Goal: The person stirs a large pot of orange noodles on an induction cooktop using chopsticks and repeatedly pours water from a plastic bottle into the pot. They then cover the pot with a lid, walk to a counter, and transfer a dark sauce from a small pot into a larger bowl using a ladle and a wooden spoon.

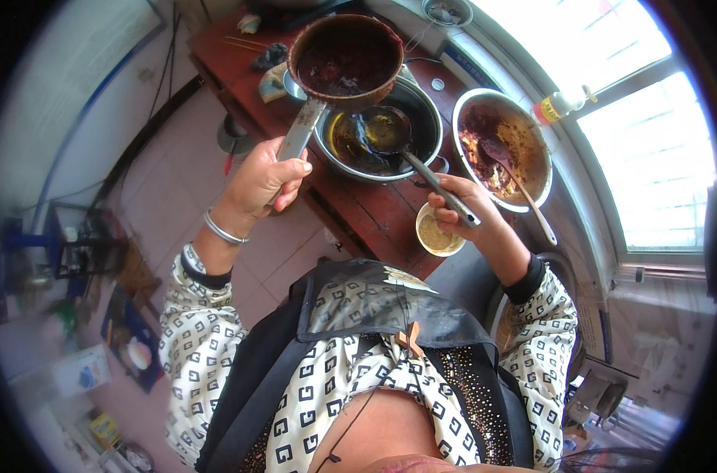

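My left hand [264, 177] grips the flat metal handle of a saucepan [346, 59], held up over the far side of a wide metal pot. Dark red, wet-looking contents cover the pan's bottom, and residue coats its rim. In my right hand [468, 204] is the metal handle of a ladle [385, 130]. Its bowl, with yellowish-brown liquid in it, is over the metal pot [438, 127], which contains dark, shiny liquid. Just below my right hand stands a small pale tub [440, 236] of tan powder.
The red wooden table [370, 219] bears these vessels. On the right, a large basin [530, 136] holds dark red paste and a spoon [527, 192]. A bottle [556, 106] and a wire strainer [447, 12] lie by the window. Chopsticks [243, 42] rest at the back left.
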The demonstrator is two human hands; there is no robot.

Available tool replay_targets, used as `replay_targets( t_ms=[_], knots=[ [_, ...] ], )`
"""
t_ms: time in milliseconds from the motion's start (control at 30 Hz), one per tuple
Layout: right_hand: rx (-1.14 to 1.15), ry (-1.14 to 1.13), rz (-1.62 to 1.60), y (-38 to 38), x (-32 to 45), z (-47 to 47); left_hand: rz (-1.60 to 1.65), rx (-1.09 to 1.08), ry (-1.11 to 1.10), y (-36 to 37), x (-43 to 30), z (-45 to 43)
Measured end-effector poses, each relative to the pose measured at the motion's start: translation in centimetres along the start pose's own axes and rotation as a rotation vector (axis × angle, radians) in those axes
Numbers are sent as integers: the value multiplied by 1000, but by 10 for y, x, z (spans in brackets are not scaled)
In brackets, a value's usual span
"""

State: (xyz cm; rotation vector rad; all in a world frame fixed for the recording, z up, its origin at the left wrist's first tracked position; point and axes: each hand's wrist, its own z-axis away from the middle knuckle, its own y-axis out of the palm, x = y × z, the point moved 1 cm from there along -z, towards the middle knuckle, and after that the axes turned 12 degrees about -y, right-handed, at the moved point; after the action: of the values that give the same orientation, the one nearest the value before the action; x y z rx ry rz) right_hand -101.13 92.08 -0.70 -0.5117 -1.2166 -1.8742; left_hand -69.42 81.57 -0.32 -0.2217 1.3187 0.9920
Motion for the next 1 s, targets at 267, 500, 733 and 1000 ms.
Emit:
replay_targets(
  t_ms=[267, 500, 733, 1000],
  knots=[
    [37, -232, 186, 9, -8, 16, -15, 20, -16, 4, -3, -3],
    [9, -432, 699, 17, 5, 30, -2, 72, -16, 9, -7, -3],
    [-128, -493, 987, 6, 0, 11, -7, 104, -20, 16, -14, -3],
    [-45, -251, 321, -4, -10, -5, -70, 69, -9, 18, -23, -10]
  ],
)
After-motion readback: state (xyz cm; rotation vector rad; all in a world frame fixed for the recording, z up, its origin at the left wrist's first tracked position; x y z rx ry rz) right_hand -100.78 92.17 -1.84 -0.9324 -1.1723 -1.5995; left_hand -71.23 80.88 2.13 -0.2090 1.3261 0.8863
